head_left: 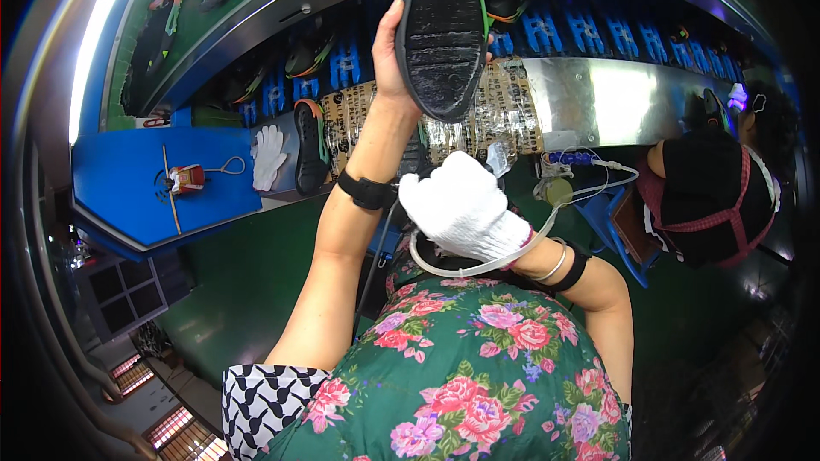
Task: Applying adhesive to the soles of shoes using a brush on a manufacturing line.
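Note:
My bare left hand [389, 55] is raised at the top middle, closed around a black shoe sole [442, 43]. Its ridged, glossy black face shows, with a green edge along the right side. My thumb lies along its left edge; most of the fingers are hidden behind it. Lower down and nearer me, my right hand [457, 205] wears a white knit glove and is closed like a fist. What it holds, if anything, is hidden. A clear tube [547, 226] loops below the right hand and past its wrist toward the right.
Another black sole [310, 145] and white gloves [269, 158] lie left on the bench. A blue board [120, 175] carries a small red container [185, 177]. Blue racks [346, 64] line the back beside a metal plate [589, 102]. A co-worker [709, 196] sits at right.

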Action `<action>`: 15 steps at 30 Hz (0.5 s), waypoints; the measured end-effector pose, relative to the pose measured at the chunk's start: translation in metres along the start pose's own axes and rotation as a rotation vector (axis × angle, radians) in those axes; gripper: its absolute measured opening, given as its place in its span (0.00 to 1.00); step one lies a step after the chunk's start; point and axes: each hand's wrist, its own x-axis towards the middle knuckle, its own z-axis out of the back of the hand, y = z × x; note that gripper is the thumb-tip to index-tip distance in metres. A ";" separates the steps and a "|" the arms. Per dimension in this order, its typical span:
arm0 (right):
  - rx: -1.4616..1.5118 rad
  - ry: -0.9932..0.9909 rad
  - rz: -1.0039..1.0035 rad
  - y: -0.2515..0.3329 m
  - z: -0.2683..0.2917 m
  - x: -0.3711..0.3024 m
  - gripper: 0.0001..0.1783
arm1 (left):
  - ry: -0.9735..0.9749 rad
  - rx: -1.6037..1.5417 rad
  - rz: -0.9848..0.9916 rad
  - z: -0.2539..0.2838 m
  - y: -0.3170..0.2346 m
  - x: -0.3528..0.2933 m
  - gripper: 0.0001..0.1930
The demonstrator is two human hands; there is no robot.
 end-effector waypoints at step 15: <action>0.243 0.350 0.128 -0.011 -0.004 -0.019 0.13 | 0.350 -0.182 0.128 -0.037 -0.079 0.001 0.46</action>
